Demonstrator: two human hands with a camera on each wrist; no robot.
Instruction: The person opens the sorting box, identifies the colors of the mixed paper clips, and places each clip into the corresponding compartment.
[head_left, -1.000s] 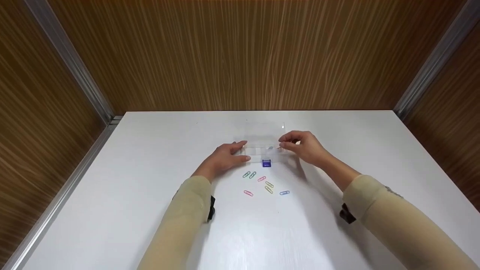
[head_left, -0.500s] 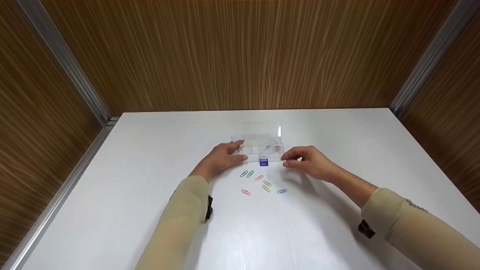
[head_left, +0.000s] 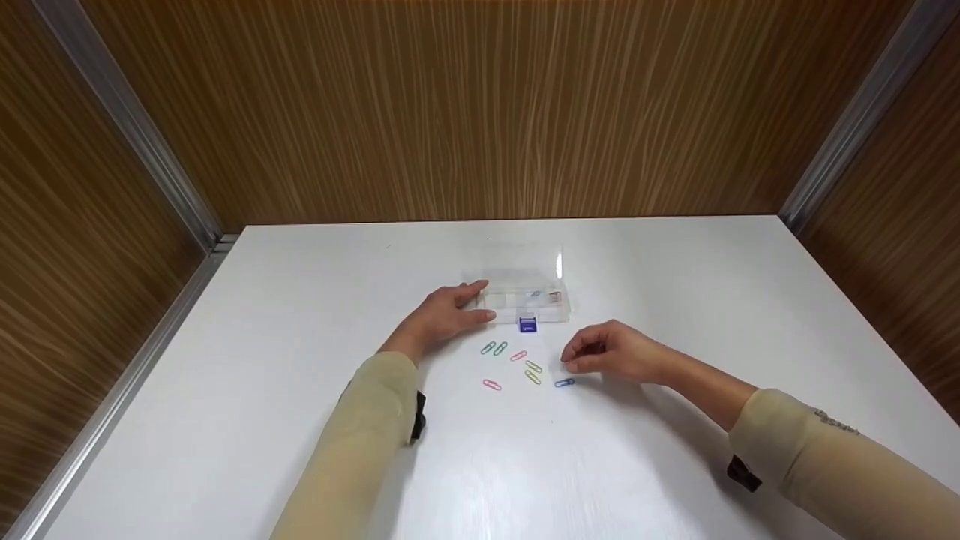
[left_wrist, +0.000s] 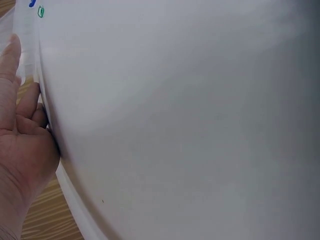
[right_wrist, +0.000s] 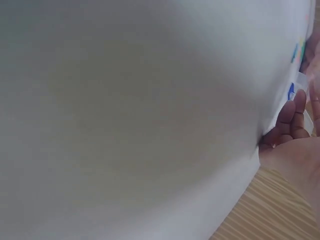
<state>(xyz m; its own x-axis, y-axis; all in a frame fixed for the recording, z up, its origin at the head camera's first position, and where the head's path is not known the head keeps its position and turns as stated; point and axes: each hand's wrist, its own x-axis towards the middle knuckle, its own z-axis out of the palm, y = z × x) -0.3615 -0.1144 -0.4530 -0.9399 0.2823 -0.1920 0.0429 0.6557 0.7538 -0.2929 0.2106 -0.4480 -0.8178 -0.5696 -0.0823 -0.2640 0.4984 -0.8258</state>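
A clear plastic box [head_left: 504, 315] with dividers and a blue latch [head_left: 528, 325] stands with its lid [head_left: 521, 259] raised behind it. My left hand [head_left: 446, 311] holds the box at its left end, thumb toward the front and index finger toward the back. Small bluish and reddish clips [head_left: 555, 297] show in its right-hand compartments. My right hand [head_left: 615, 352], fingers loosely bent and holding nothing, is just above and right of a blue paper clip [head_left: 564, 382]. In the right wrist view, the right hand [right_wrist: 292, 132] appears at the right edge.
In front of the box lie two green paper clips [head_left: 488, 347], two pink ones [head_left: 492, 385] and two yellow ones [head_left: 532, 377]. Everything rests on a white tabletop [head_left: 337, 300]. Wood-grain panels [head_left: 480, 112] rise behind it and at both sides.
My right hand has drawn back from the box's right compartment toward the blue paper clip. A reddish clip it pinched now lies in the box. My left hand has stayed on the box.
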